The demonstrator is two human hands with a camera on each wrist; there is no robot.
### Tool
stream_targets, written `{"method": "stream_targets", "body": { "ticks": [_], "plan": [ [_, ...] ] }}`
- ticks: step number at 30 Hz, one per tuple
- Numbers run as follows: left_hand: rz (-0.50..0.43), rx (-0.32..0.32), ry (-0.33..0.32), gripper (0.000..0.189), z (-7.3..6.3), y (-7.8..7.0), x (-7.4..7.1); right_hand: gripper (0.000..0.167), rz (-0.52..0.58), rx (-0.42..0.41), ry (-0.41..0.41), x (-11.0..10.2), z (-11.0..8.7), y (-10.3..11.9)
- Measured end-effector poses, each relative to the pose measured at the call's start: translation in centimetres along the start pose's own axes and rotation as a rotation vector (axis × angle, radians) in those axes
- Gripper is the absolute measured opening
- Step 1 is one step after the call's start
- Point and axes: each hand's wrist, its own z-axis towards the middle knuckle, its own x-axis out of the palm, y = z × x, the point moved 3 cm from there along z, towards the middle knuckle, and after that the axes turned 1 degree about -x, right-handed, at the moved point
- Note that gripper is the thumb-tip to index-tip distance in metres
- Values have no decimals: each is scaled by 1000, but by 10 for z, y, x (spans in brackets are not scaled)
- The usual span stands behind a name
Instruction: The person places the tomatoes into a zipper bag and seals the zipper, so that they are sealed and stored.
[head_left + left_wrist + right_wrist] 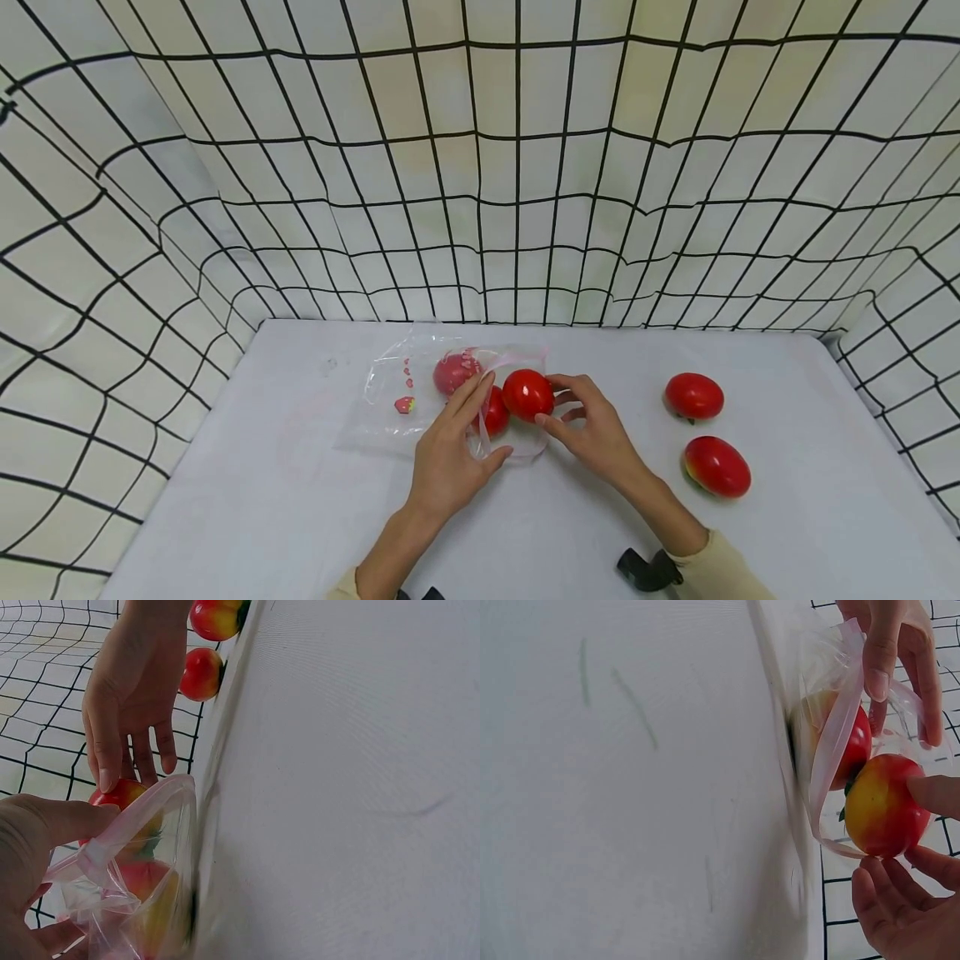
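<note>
My right hand [594, 423] holds a glossy red-and-yellow fruit [528, 395] between thumb and fingers, at the mouth of a clear plastic bag [382, 429] with a pink rim. In the right wrist view, the held fruit [885, 806] overlaps the bag's rim. My left hand [450, 467] is at the bag's mouth, its fingers straight and the thumb spread apart, touching the rim [142, 817]. Inside the bag are a second fruit [495, 412] behind the left fingers and a third fruit [453, 373], seen through the printed plastic.
Two more red fruits [694, 396] [717, 467] lie on the white table [810, 517] to the right of my right hand. A black wire grid [517, 200] rises behind the table and along its sides. Dark wrist straps [648, 571] show near the sleeves.
</note>
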Motion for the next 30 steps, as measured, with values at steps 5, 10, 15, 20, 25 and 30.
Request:
{"method": "stream_targets", "body": {
  "ticks": [5,10,15,20,25,30],
  "plan": [
    [14,6,-6,103,0,0,-1,62,-23,-14,-22,3,3,2],
    [5,24,-19,103,0,-1,-2,65,-38,-44,-43,6,5,1],
    [6,23,-27,105,-1,-1,-2,66,-56,-52,-54,9,5,2],
    [15,19,-23,104,0,0,-2,64,-68,-34,-65,10,6,4],
    [15,5,-19,103,1,1,-2,64,-68,-27,-71,11,7,4],
    [18,20,-30,104,2,0,-2,62,-66,-48,-88,12,8,2]
  ]
}}
